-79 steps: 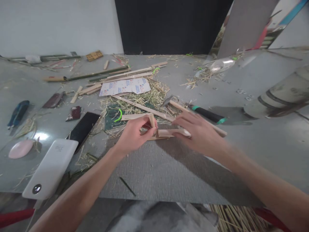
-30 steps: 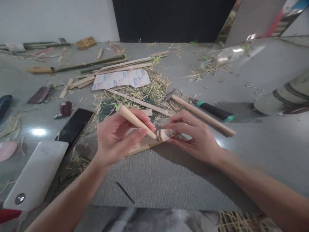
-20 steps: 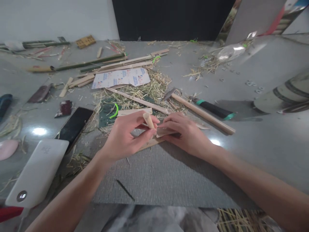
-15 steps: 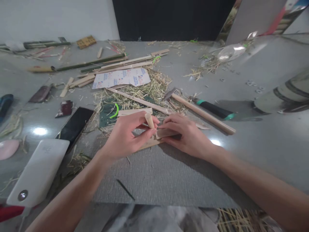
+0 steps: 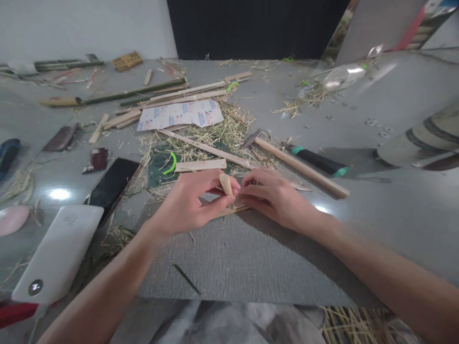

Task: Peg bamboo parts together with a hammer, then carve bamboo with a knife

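Note:
My left hand (image 5: 199,198) pinches a short, pale wooden stick (image 5: 225,184) between thumb and fingers; its thick end points up and tilts slightly left. Close against its lower end, my right hand (image 5: 270,195) has its fingers curled together, and whatever they grip is hidden. Under both hands a flat bamboo strip (image 5: 229,211) lies on the grey mat (image 5: 229,258), mostly covered. Just beyond the left knuckles is another pale bamboo piece (image 5: 201,165), with a long thin strip (image 5: 211,149) slanting behind it.
A hammer (image 5: 301,167) and a black-and-green-handled tool (image 5: 319,160) lie right of centre. Bamboo shavings (image 5: 229,129) and printed sandpaper backing (image 5: 181,114) are behind. On the left are a phone (image 5: 113,186) and a white power bank (image 5: 59,253). A large cylinder (image 5: 419,138) stands right.
The wooden stick and my left fingers have shifted slightly right. My right fingers have closed in beside the stick, and the greyish-brown flat piece seen under them earlier is now mostly hidden.

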Motion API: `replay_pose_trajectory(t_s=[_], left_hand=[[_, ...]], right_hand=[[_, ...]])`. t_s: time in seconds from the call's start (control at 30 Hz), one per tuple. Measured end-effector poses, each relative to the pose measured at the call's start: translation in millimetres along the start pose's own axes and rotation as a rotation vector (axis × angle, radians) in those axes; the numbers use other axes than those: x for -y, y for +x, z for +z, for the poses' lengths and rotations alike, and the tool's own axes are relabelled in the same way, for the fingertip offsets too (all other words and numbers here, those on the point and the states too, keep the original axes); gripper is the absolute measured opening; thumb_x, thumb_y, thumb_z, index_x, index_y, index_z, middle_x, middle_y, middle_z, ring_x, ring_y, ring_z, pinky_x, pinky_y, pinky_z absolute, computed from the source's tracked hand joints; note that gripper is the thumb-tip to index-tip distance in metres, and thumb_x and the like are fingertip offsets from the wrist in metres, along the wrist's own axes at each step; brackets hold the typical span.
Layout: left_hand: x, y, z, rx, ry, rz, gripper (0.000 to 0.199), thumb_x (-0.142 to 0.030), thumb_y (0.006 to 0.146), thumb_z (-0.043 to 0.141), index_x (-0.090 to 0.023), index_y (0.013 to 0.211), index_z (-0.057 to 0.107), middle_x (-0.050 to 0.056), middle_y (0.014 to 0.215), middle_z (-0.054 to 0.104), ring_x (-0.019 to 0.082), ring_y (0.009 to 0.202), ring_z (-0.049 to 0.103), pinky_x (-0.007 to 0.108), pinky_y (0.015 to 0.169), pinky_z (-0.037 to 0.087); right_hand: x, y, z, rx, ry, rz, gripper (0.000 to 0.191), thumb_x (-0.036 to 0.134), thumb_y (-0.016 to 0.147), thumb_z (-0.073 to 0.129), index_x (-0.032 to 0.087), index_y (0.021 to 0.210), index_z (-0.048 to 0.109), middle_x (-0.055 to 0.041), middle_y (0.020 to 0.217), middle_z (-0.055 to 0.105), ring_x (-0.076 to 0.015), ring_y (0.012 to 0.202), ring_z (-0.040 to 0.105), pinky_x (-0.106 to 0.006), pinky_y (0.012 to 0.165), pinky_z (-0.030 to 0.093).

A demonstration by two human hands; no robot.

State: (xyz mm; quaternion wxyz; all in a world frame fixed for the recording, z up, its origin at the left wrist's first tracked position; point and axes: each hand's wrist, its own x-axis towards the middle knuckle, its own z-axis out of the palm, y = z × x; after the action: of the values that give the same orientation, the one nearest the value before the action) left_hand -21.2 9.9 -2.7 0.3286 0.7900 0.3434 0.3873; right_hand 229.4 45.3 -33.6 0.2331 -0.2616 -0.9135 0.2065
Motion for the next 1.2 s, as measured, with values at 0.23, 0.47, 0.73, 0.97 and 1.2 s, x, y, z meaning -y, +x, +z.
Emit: replay_pose_trajectory(t_s=[0.23, 0.47, 0.73, 0.97, 1.2], left_hand=[[2, 0, 1.1, 0.022, -0.038, -0.031, 0.009, -0.014, 0.096, 0.065, -0.02, 0.093, 0.07, 0.003, 0.097, 0.076, 0.016, 0.088, 0.074, 0.027, 0.079, 0.065], [3, -1, 1.2, 0.032, -0.038, -0.065, 0.009, -0.015, 0.096, 0.066, -0.02, 0.09, 0.071, 0.003, 0.095, 0.077, 0.015, 0.085, 0.074, 0.025, 0.075, 0.064], [4, -2, -4.6, 0.057, -0.03, -0.028, 0.011, -0.011, 0.093, 0.07, -0.02, 0.086, 0.069, 0.004, 0.094, 0.078, 0.017, 0.086, 0.075, 0.025, 0.071, 0.06], [4, -2, -7.1, 0.08, 0.05, -0.021, 0.008, -0.016, 0.095, 0.069, -0.021, 0.089, 0.072, 0.004, 0.095, 0.08, 0.019, 0.086, 0.076, 0.028, 0.074, 0.06], [4, -1, -5.8, 0.093, 0.114, 0.01, 0.01, -0.014, 0.095, 0.067, -0.021, 0.089, 0.071, 0.003, 0.095, 0.079, 0.017, 0.086, 0.076, 0.027, 0.076, 0.059]], right_hand=[[0, 0, 1, -0.008, 0.011, -0.007, 0.014, 0.023, 0.107, 0.059, 0.019, 0.106, 0.073, -0.0073, 0.107, 0.061, -0.0189, 0.098, 0.054, -0.036, 0.088, 0.042], [2, 0, 4, -0.012, 0.023, 0.0, 0.018, 0.026, 0.108, 0.058, 0.018, 0.104, 0.073, -0.0074, 0.106, 0.062, -0.0185, 0.096, 0.054, -0.034, 0.087, 0.042], [1, -1, 5, -0.033, 0.014, -0.002, 0.019, 0.027, 0.108, 0.057, 0.019, 0.109, 0.075, -0.008, 0.106, 0.062, -0.0188, 0.097, 0.055, -0.034, 0.086, 0.044], [1, -2, 6, -0.028, 0.019, -0.011, 0.018, 0.025, 0.108, 0.058, 0.018, 0.109, 0.074, -0.0082, 0.106, 0.062, -0.0189, 0.098, 0.056, -0.034, 0.086, 0.044], [-2, -4, -10, -0.113, -0.149, 0.01, 0.018, 0.023, 0.105, 0.06, 0.021, 0.12, 0.069, -0.0092, 0.115, 0.065, -0.0248, 0.109, 0.06, -0.042, 0.091, 0.047]])
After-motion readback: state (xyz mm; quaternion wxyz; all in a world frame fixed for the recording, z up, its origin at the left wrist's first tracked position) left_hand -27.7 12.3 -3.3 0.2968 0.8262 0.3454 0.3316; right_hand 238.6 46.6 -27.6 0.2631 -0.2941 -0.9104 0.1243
